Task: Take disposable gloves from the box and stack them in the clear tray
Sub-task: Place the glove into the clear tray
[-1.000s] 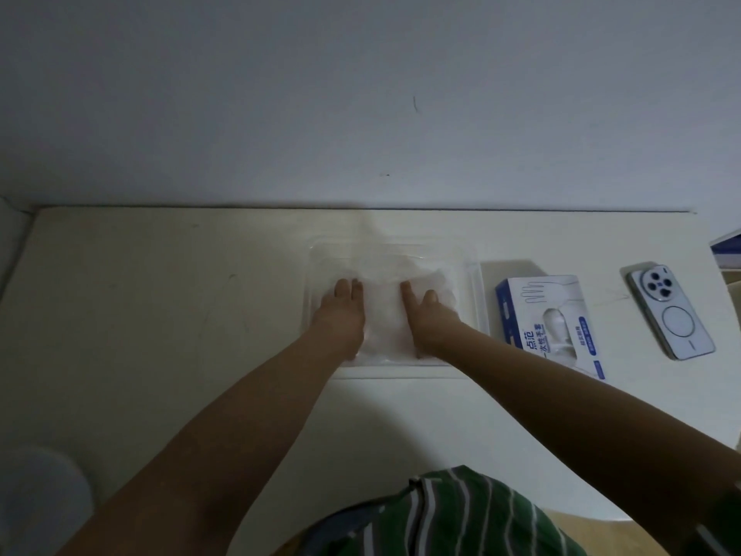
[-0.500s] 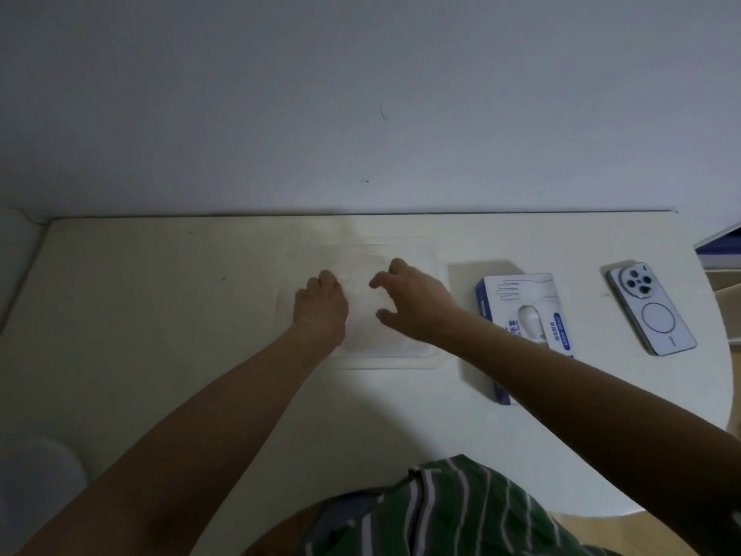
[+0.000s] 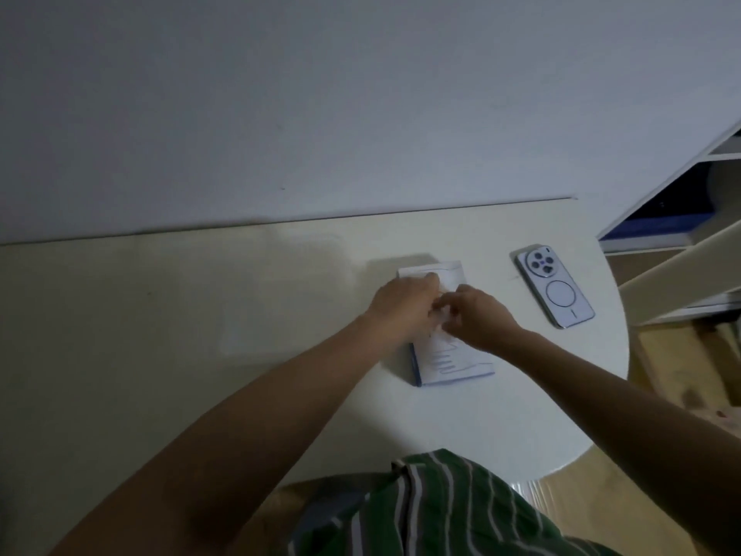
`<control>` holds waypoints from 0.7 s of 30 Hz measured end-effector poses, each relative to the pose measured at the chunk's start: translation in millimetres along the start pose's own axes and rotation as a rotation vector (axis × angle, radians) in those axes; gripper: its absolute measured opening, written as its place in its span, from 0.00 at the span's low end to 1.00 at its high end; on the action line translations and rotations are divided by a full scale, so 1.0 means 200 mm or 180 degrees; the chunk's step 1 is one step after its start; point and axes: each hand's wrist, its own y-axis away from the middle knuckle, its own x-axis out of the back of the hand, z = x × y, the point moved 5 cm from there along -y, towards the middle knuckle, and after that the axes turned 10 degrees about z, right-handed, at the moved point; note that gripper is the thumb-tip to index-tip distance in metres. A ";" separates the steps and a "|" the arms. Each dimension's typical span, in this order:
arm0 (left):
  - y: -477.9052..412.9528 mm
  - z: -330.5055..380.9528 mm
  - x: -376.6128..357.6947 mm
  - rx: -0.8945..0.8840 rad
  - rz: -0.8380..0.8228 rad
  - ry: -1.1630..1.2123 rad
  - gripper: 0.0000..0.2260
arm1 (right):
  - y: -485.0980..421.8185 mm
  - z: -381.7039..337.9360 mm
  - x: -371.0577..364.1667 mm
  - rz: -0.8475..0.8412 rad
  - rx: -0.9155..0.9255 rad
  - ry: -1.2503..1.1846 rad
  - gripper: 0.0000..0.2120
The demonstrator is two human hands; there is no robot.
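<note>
The glove box (image 3: 453,363) lies flat on the white table (image 3: 160,315), right of centre. Its long axis runs from 12 o'clock to 6 o'clock, with the near end swung slightly toward 5 o'clock. The printed top face points up, a blue side panel faces 9 o'clock, and a glove outline is printed on the near end. Both hands meet over the middle of the box. The left hand (image 3: 401,307) lies across the far half from the 9 o'clock side, fingers bent over the top face; whether it grips the box or only presses on it cannot be told. The right hand (image 3: 477,315) comes in from 4 o'clock, its fingertips drawn together on a pale bit of glove (image 3: 442,317) at the top of the box; blur hides the exact hold. The two hands touch or nearly touch at the fingertips. The clear tray (image 3: 240,343) shows only as a faint pale rectangle at 9 o'clock of the box, and its contents cannot be made out. A phone (image 3: 555,292) lies face down at 2 o'clock of the box, apart from it, long axis from 11 to 5 o'clock. A green striped shirt (image 3: 441,511) fills the 6 o'clock edge
</note>
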 end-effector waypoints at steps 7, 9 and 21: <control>-0.02 -0.07 -0.31 0.0753 -0.0439 0.0458 0.37 | 0.00 0.04 -0.10 0.0304 0.0245 0.0331 0.18; -0.02 -0.08 -0.32 0.0835 -0.0435 0.0548 0.39 | -0.01 0.03 -0.09 0.0369 0.0359 0.0325 0.14; -0.04 -0.11 -0.36 0.1084 -0.0495 0.0578 0.44 | -0.05 0.20 0.12 0.0843 -0.0209 -0.2671 0.04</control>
